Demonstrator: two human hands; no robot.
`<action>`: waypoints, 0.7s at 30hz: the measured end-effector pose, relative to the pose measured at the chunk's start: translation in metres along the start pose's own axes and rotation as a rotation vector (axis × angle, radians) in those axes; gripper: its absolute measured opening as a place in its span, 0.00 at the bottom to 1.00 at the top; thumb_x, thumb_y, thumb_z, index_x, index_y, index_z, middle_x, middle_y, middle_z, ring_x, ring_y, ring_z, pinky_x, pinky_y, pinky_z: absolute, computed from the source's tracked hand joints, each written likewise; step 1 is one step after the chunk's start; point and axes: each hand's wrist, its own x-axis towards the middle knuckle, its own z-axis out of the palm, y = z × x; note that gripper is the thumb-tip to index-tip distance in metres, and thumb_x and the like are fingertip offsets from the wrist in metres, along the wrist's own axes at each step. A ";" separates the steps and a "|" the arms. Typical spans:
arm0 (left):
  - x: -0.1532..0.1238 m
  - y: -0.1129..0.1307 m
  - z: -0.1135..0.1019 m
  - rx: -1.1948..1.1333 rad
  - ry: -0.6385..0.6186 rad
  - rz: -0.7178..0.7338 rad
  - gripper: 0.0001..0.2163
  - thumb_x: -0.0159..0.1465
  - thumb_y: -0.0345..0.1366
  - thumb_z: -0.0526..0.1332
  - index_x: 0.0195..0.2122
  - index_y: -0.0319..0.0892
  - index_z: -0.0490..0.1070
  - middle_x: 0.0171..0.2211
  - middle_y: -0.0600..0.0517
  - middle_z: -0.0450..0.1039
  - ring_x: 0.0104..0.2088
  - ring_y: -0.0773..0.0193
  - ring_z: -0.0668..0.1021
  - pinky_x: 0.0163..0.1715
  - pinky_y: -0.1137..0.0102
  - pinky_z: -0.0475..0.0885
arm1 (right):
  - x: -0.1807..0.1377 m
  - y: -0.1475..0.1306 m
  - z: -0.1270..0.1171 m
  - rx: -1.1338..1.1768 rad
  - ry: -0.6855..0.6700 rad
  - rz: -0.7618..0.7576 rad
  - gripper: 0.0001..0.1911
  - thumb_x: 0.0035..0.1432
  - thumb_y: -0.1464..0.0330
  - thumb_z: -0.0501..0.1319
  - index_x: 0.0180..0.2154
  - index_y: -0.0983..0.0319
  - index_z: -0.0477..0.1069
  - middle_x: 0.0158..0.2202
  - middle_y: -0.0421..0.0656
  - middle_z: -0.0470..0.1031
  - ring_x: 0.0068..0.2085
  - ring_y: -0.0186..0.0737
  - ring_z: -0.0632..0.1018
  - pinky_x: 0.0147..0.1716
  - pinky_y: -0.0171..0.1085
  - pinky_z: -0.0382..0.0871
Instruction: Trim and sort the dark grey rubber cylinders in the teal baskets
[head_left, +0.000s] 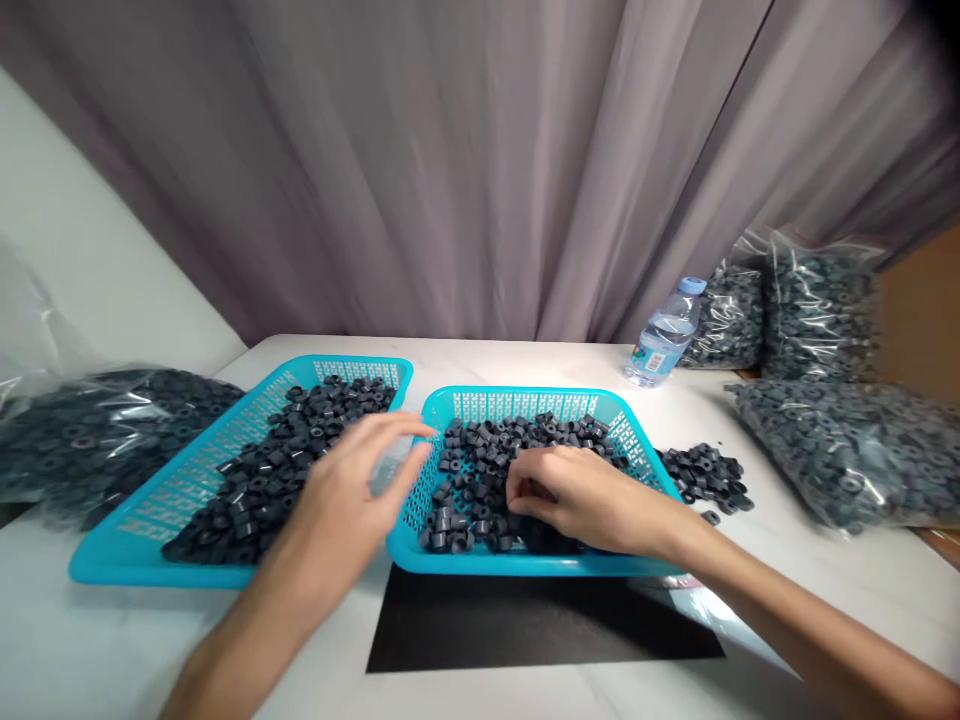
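Note:
My left hand (360, 480) hovers over the gap between two blue plastic baskets, slightly blurred. Its thumb and fingers are apart, with no part seen between them. In the right basket (525, 568), my right hand (574, 495) reaches down into a loose layer of small dark grey ring-shaped plastic parts (487, 450). The fingers of that hand are curled together at the parts; whatever they grip is hidden. More of the same dark parts (277, 470) are heaped in the left basket (150, 572).
A pile of dark parts (705, 475) lies right of the right basket. Bags of parts (847, 450) stand and lie at the right, another bag (112, 430) at the left. A water bottle (664, 335) stands behind. A black mat (540, 625) lies in front on the white table (480, 695).

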 end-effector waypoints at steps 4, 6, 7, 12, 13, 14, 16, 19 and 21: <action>-0.008 0.039 0.020 -0.320 -0.209 0.007 0.14 0.61 0.39 0.70 0.48 0.50 0.74 0.43 0.56 0.79 0.42 0.61 0.82 0.45 0.68 0.78 | -0.002 -0.011 -0.006 0.127 0.115 0.059 0.05 0.66 0.69 0.60 0.38 0.59 0.74 0.32 0.38 0.77 0.32 0.33 0.73 0.33 0.35 0.63; -0.012 0.049 0.026 -0.418 -0.194 -0.018 0.11 0.61 0.34 0.70 0.44 0.49 0.75 0.39 0.58 0.80 0.37 0.65 0.82 0.41 0.72 0.78 | -0.001 -0.019 -0.004 0.232 0.176 0.071 0.06 0.66 0.66 0.59 0.37 0.60 0.74 0.30 0.37 0.75 0.30 0.32 0.72 0.30 0.34 0.62; -0.014 0.052 0.028 -0.451 -0.171 -0.030 0.09 0.62 0.32 0.69 0.42 0.48 0.75 0.37 0.58 0.80 0.35 0.66 0.82 0.40 0.74 0.78 | -0.001 -0.022 -0.003 0.282 0.195 0.073 0.07 0.66 0.66 0.59 0.37 0.60 0.73 0.30 0.37 0.75 0.29 0.32 0.72 0.29 0.33 0.62; -0.020 0.052 0.024 -0.489 -0.071 -0.009 0.06 0.62 0.30 0.68 0.40 0.47 0.77 0.36 0.58 0.82 0.33 0.67 0.82 0.38 0.74 0.78 | -0.024 -0.018 -0.010 0.427 0.204 0.095 0.13 0.70 0.60 0.55 0.40 0.60 0.73 0.34 0.40 0.76 0.33 0.34 0.74 0.30 0.33 0.66; -0.021 0.050 0.023 -0.495 -0.082 -0.001 0.06 0.62 0.31 0.68 0.40 0.48 0.78 0.36 0.58 0.82 0.33 0.67 0.83 0.38 0.74 0.78 | -0.036 -0.012 -0.014 0.391 0.238 0.113 0.13 0.69 0.58 0.56 0.40 0.59 0.73 0.35 0.40 0.77 0.34 0.35 0.75 0.32 0.33 0.67; -0.021 0.049 0.022 -0.504 -0.101 0.005 0.06 0.62 0.32 0.68 0.40 0.49 0.79 0.36 0.58 0.82 0.34 0.66 0.83 0.38 0.74 0.78 | -0.050 -0.005 -0.020 0.338 0.278 0.138 0.12 0.68 0.58 0.57 0.39 0.59 0.73 0.36 0.41 0.77 0.36 0.36 0.75 0.34 0.34 0.68; -0.022 0.046 0.021 -0.524 -0.141 0.002 0.05 0.62 0.33 0.68 0.39 0.49 0.79 0.36 0.57 0.82 0.35 0.65 0.83 0.39 0.73 0.78 | -0.081 0.011 -0.029 0.271 0.304 0.201 0.13 0.67 0.57 0.59 0.38 0.58 0.73 0.36 0.41 0.77 0.36 0.36 0.76 0.35 0.34 0.69; -0.022 0.045 0.021 -0.539 -0.170 -0.031 0.04 0.63 0.35 0.68 0.39 0.48 0.80 0.36 0.56 0.82 0.35 0.64 0.83 0.39 0.72 0.78 | -0.123 0.031 -0.034 0.247 0.352 0.298 0.14 0.65 0.54 0.59 0.36 0.57 0.74 0.34 0.42 0.76 0.31 0.38 0.75 0.24 0.32 0.67; -0.021 0.046 0.021 -0.550 -0.186 -0.068 0.04 0.63 0.37 0.68 0.39 0.49 0.80 0.37 0.55 0.82 0.36 0.63 0.83 0.40 0.71 0.78 | -0.143 0.040 -0.029 0.220 0.378 0.317 0.15 0.66 0.54 0.59 0.35 0.57 0.75 0.33 0.43 0.77 0.32 0.39 0.76 0.28 0.33 0.71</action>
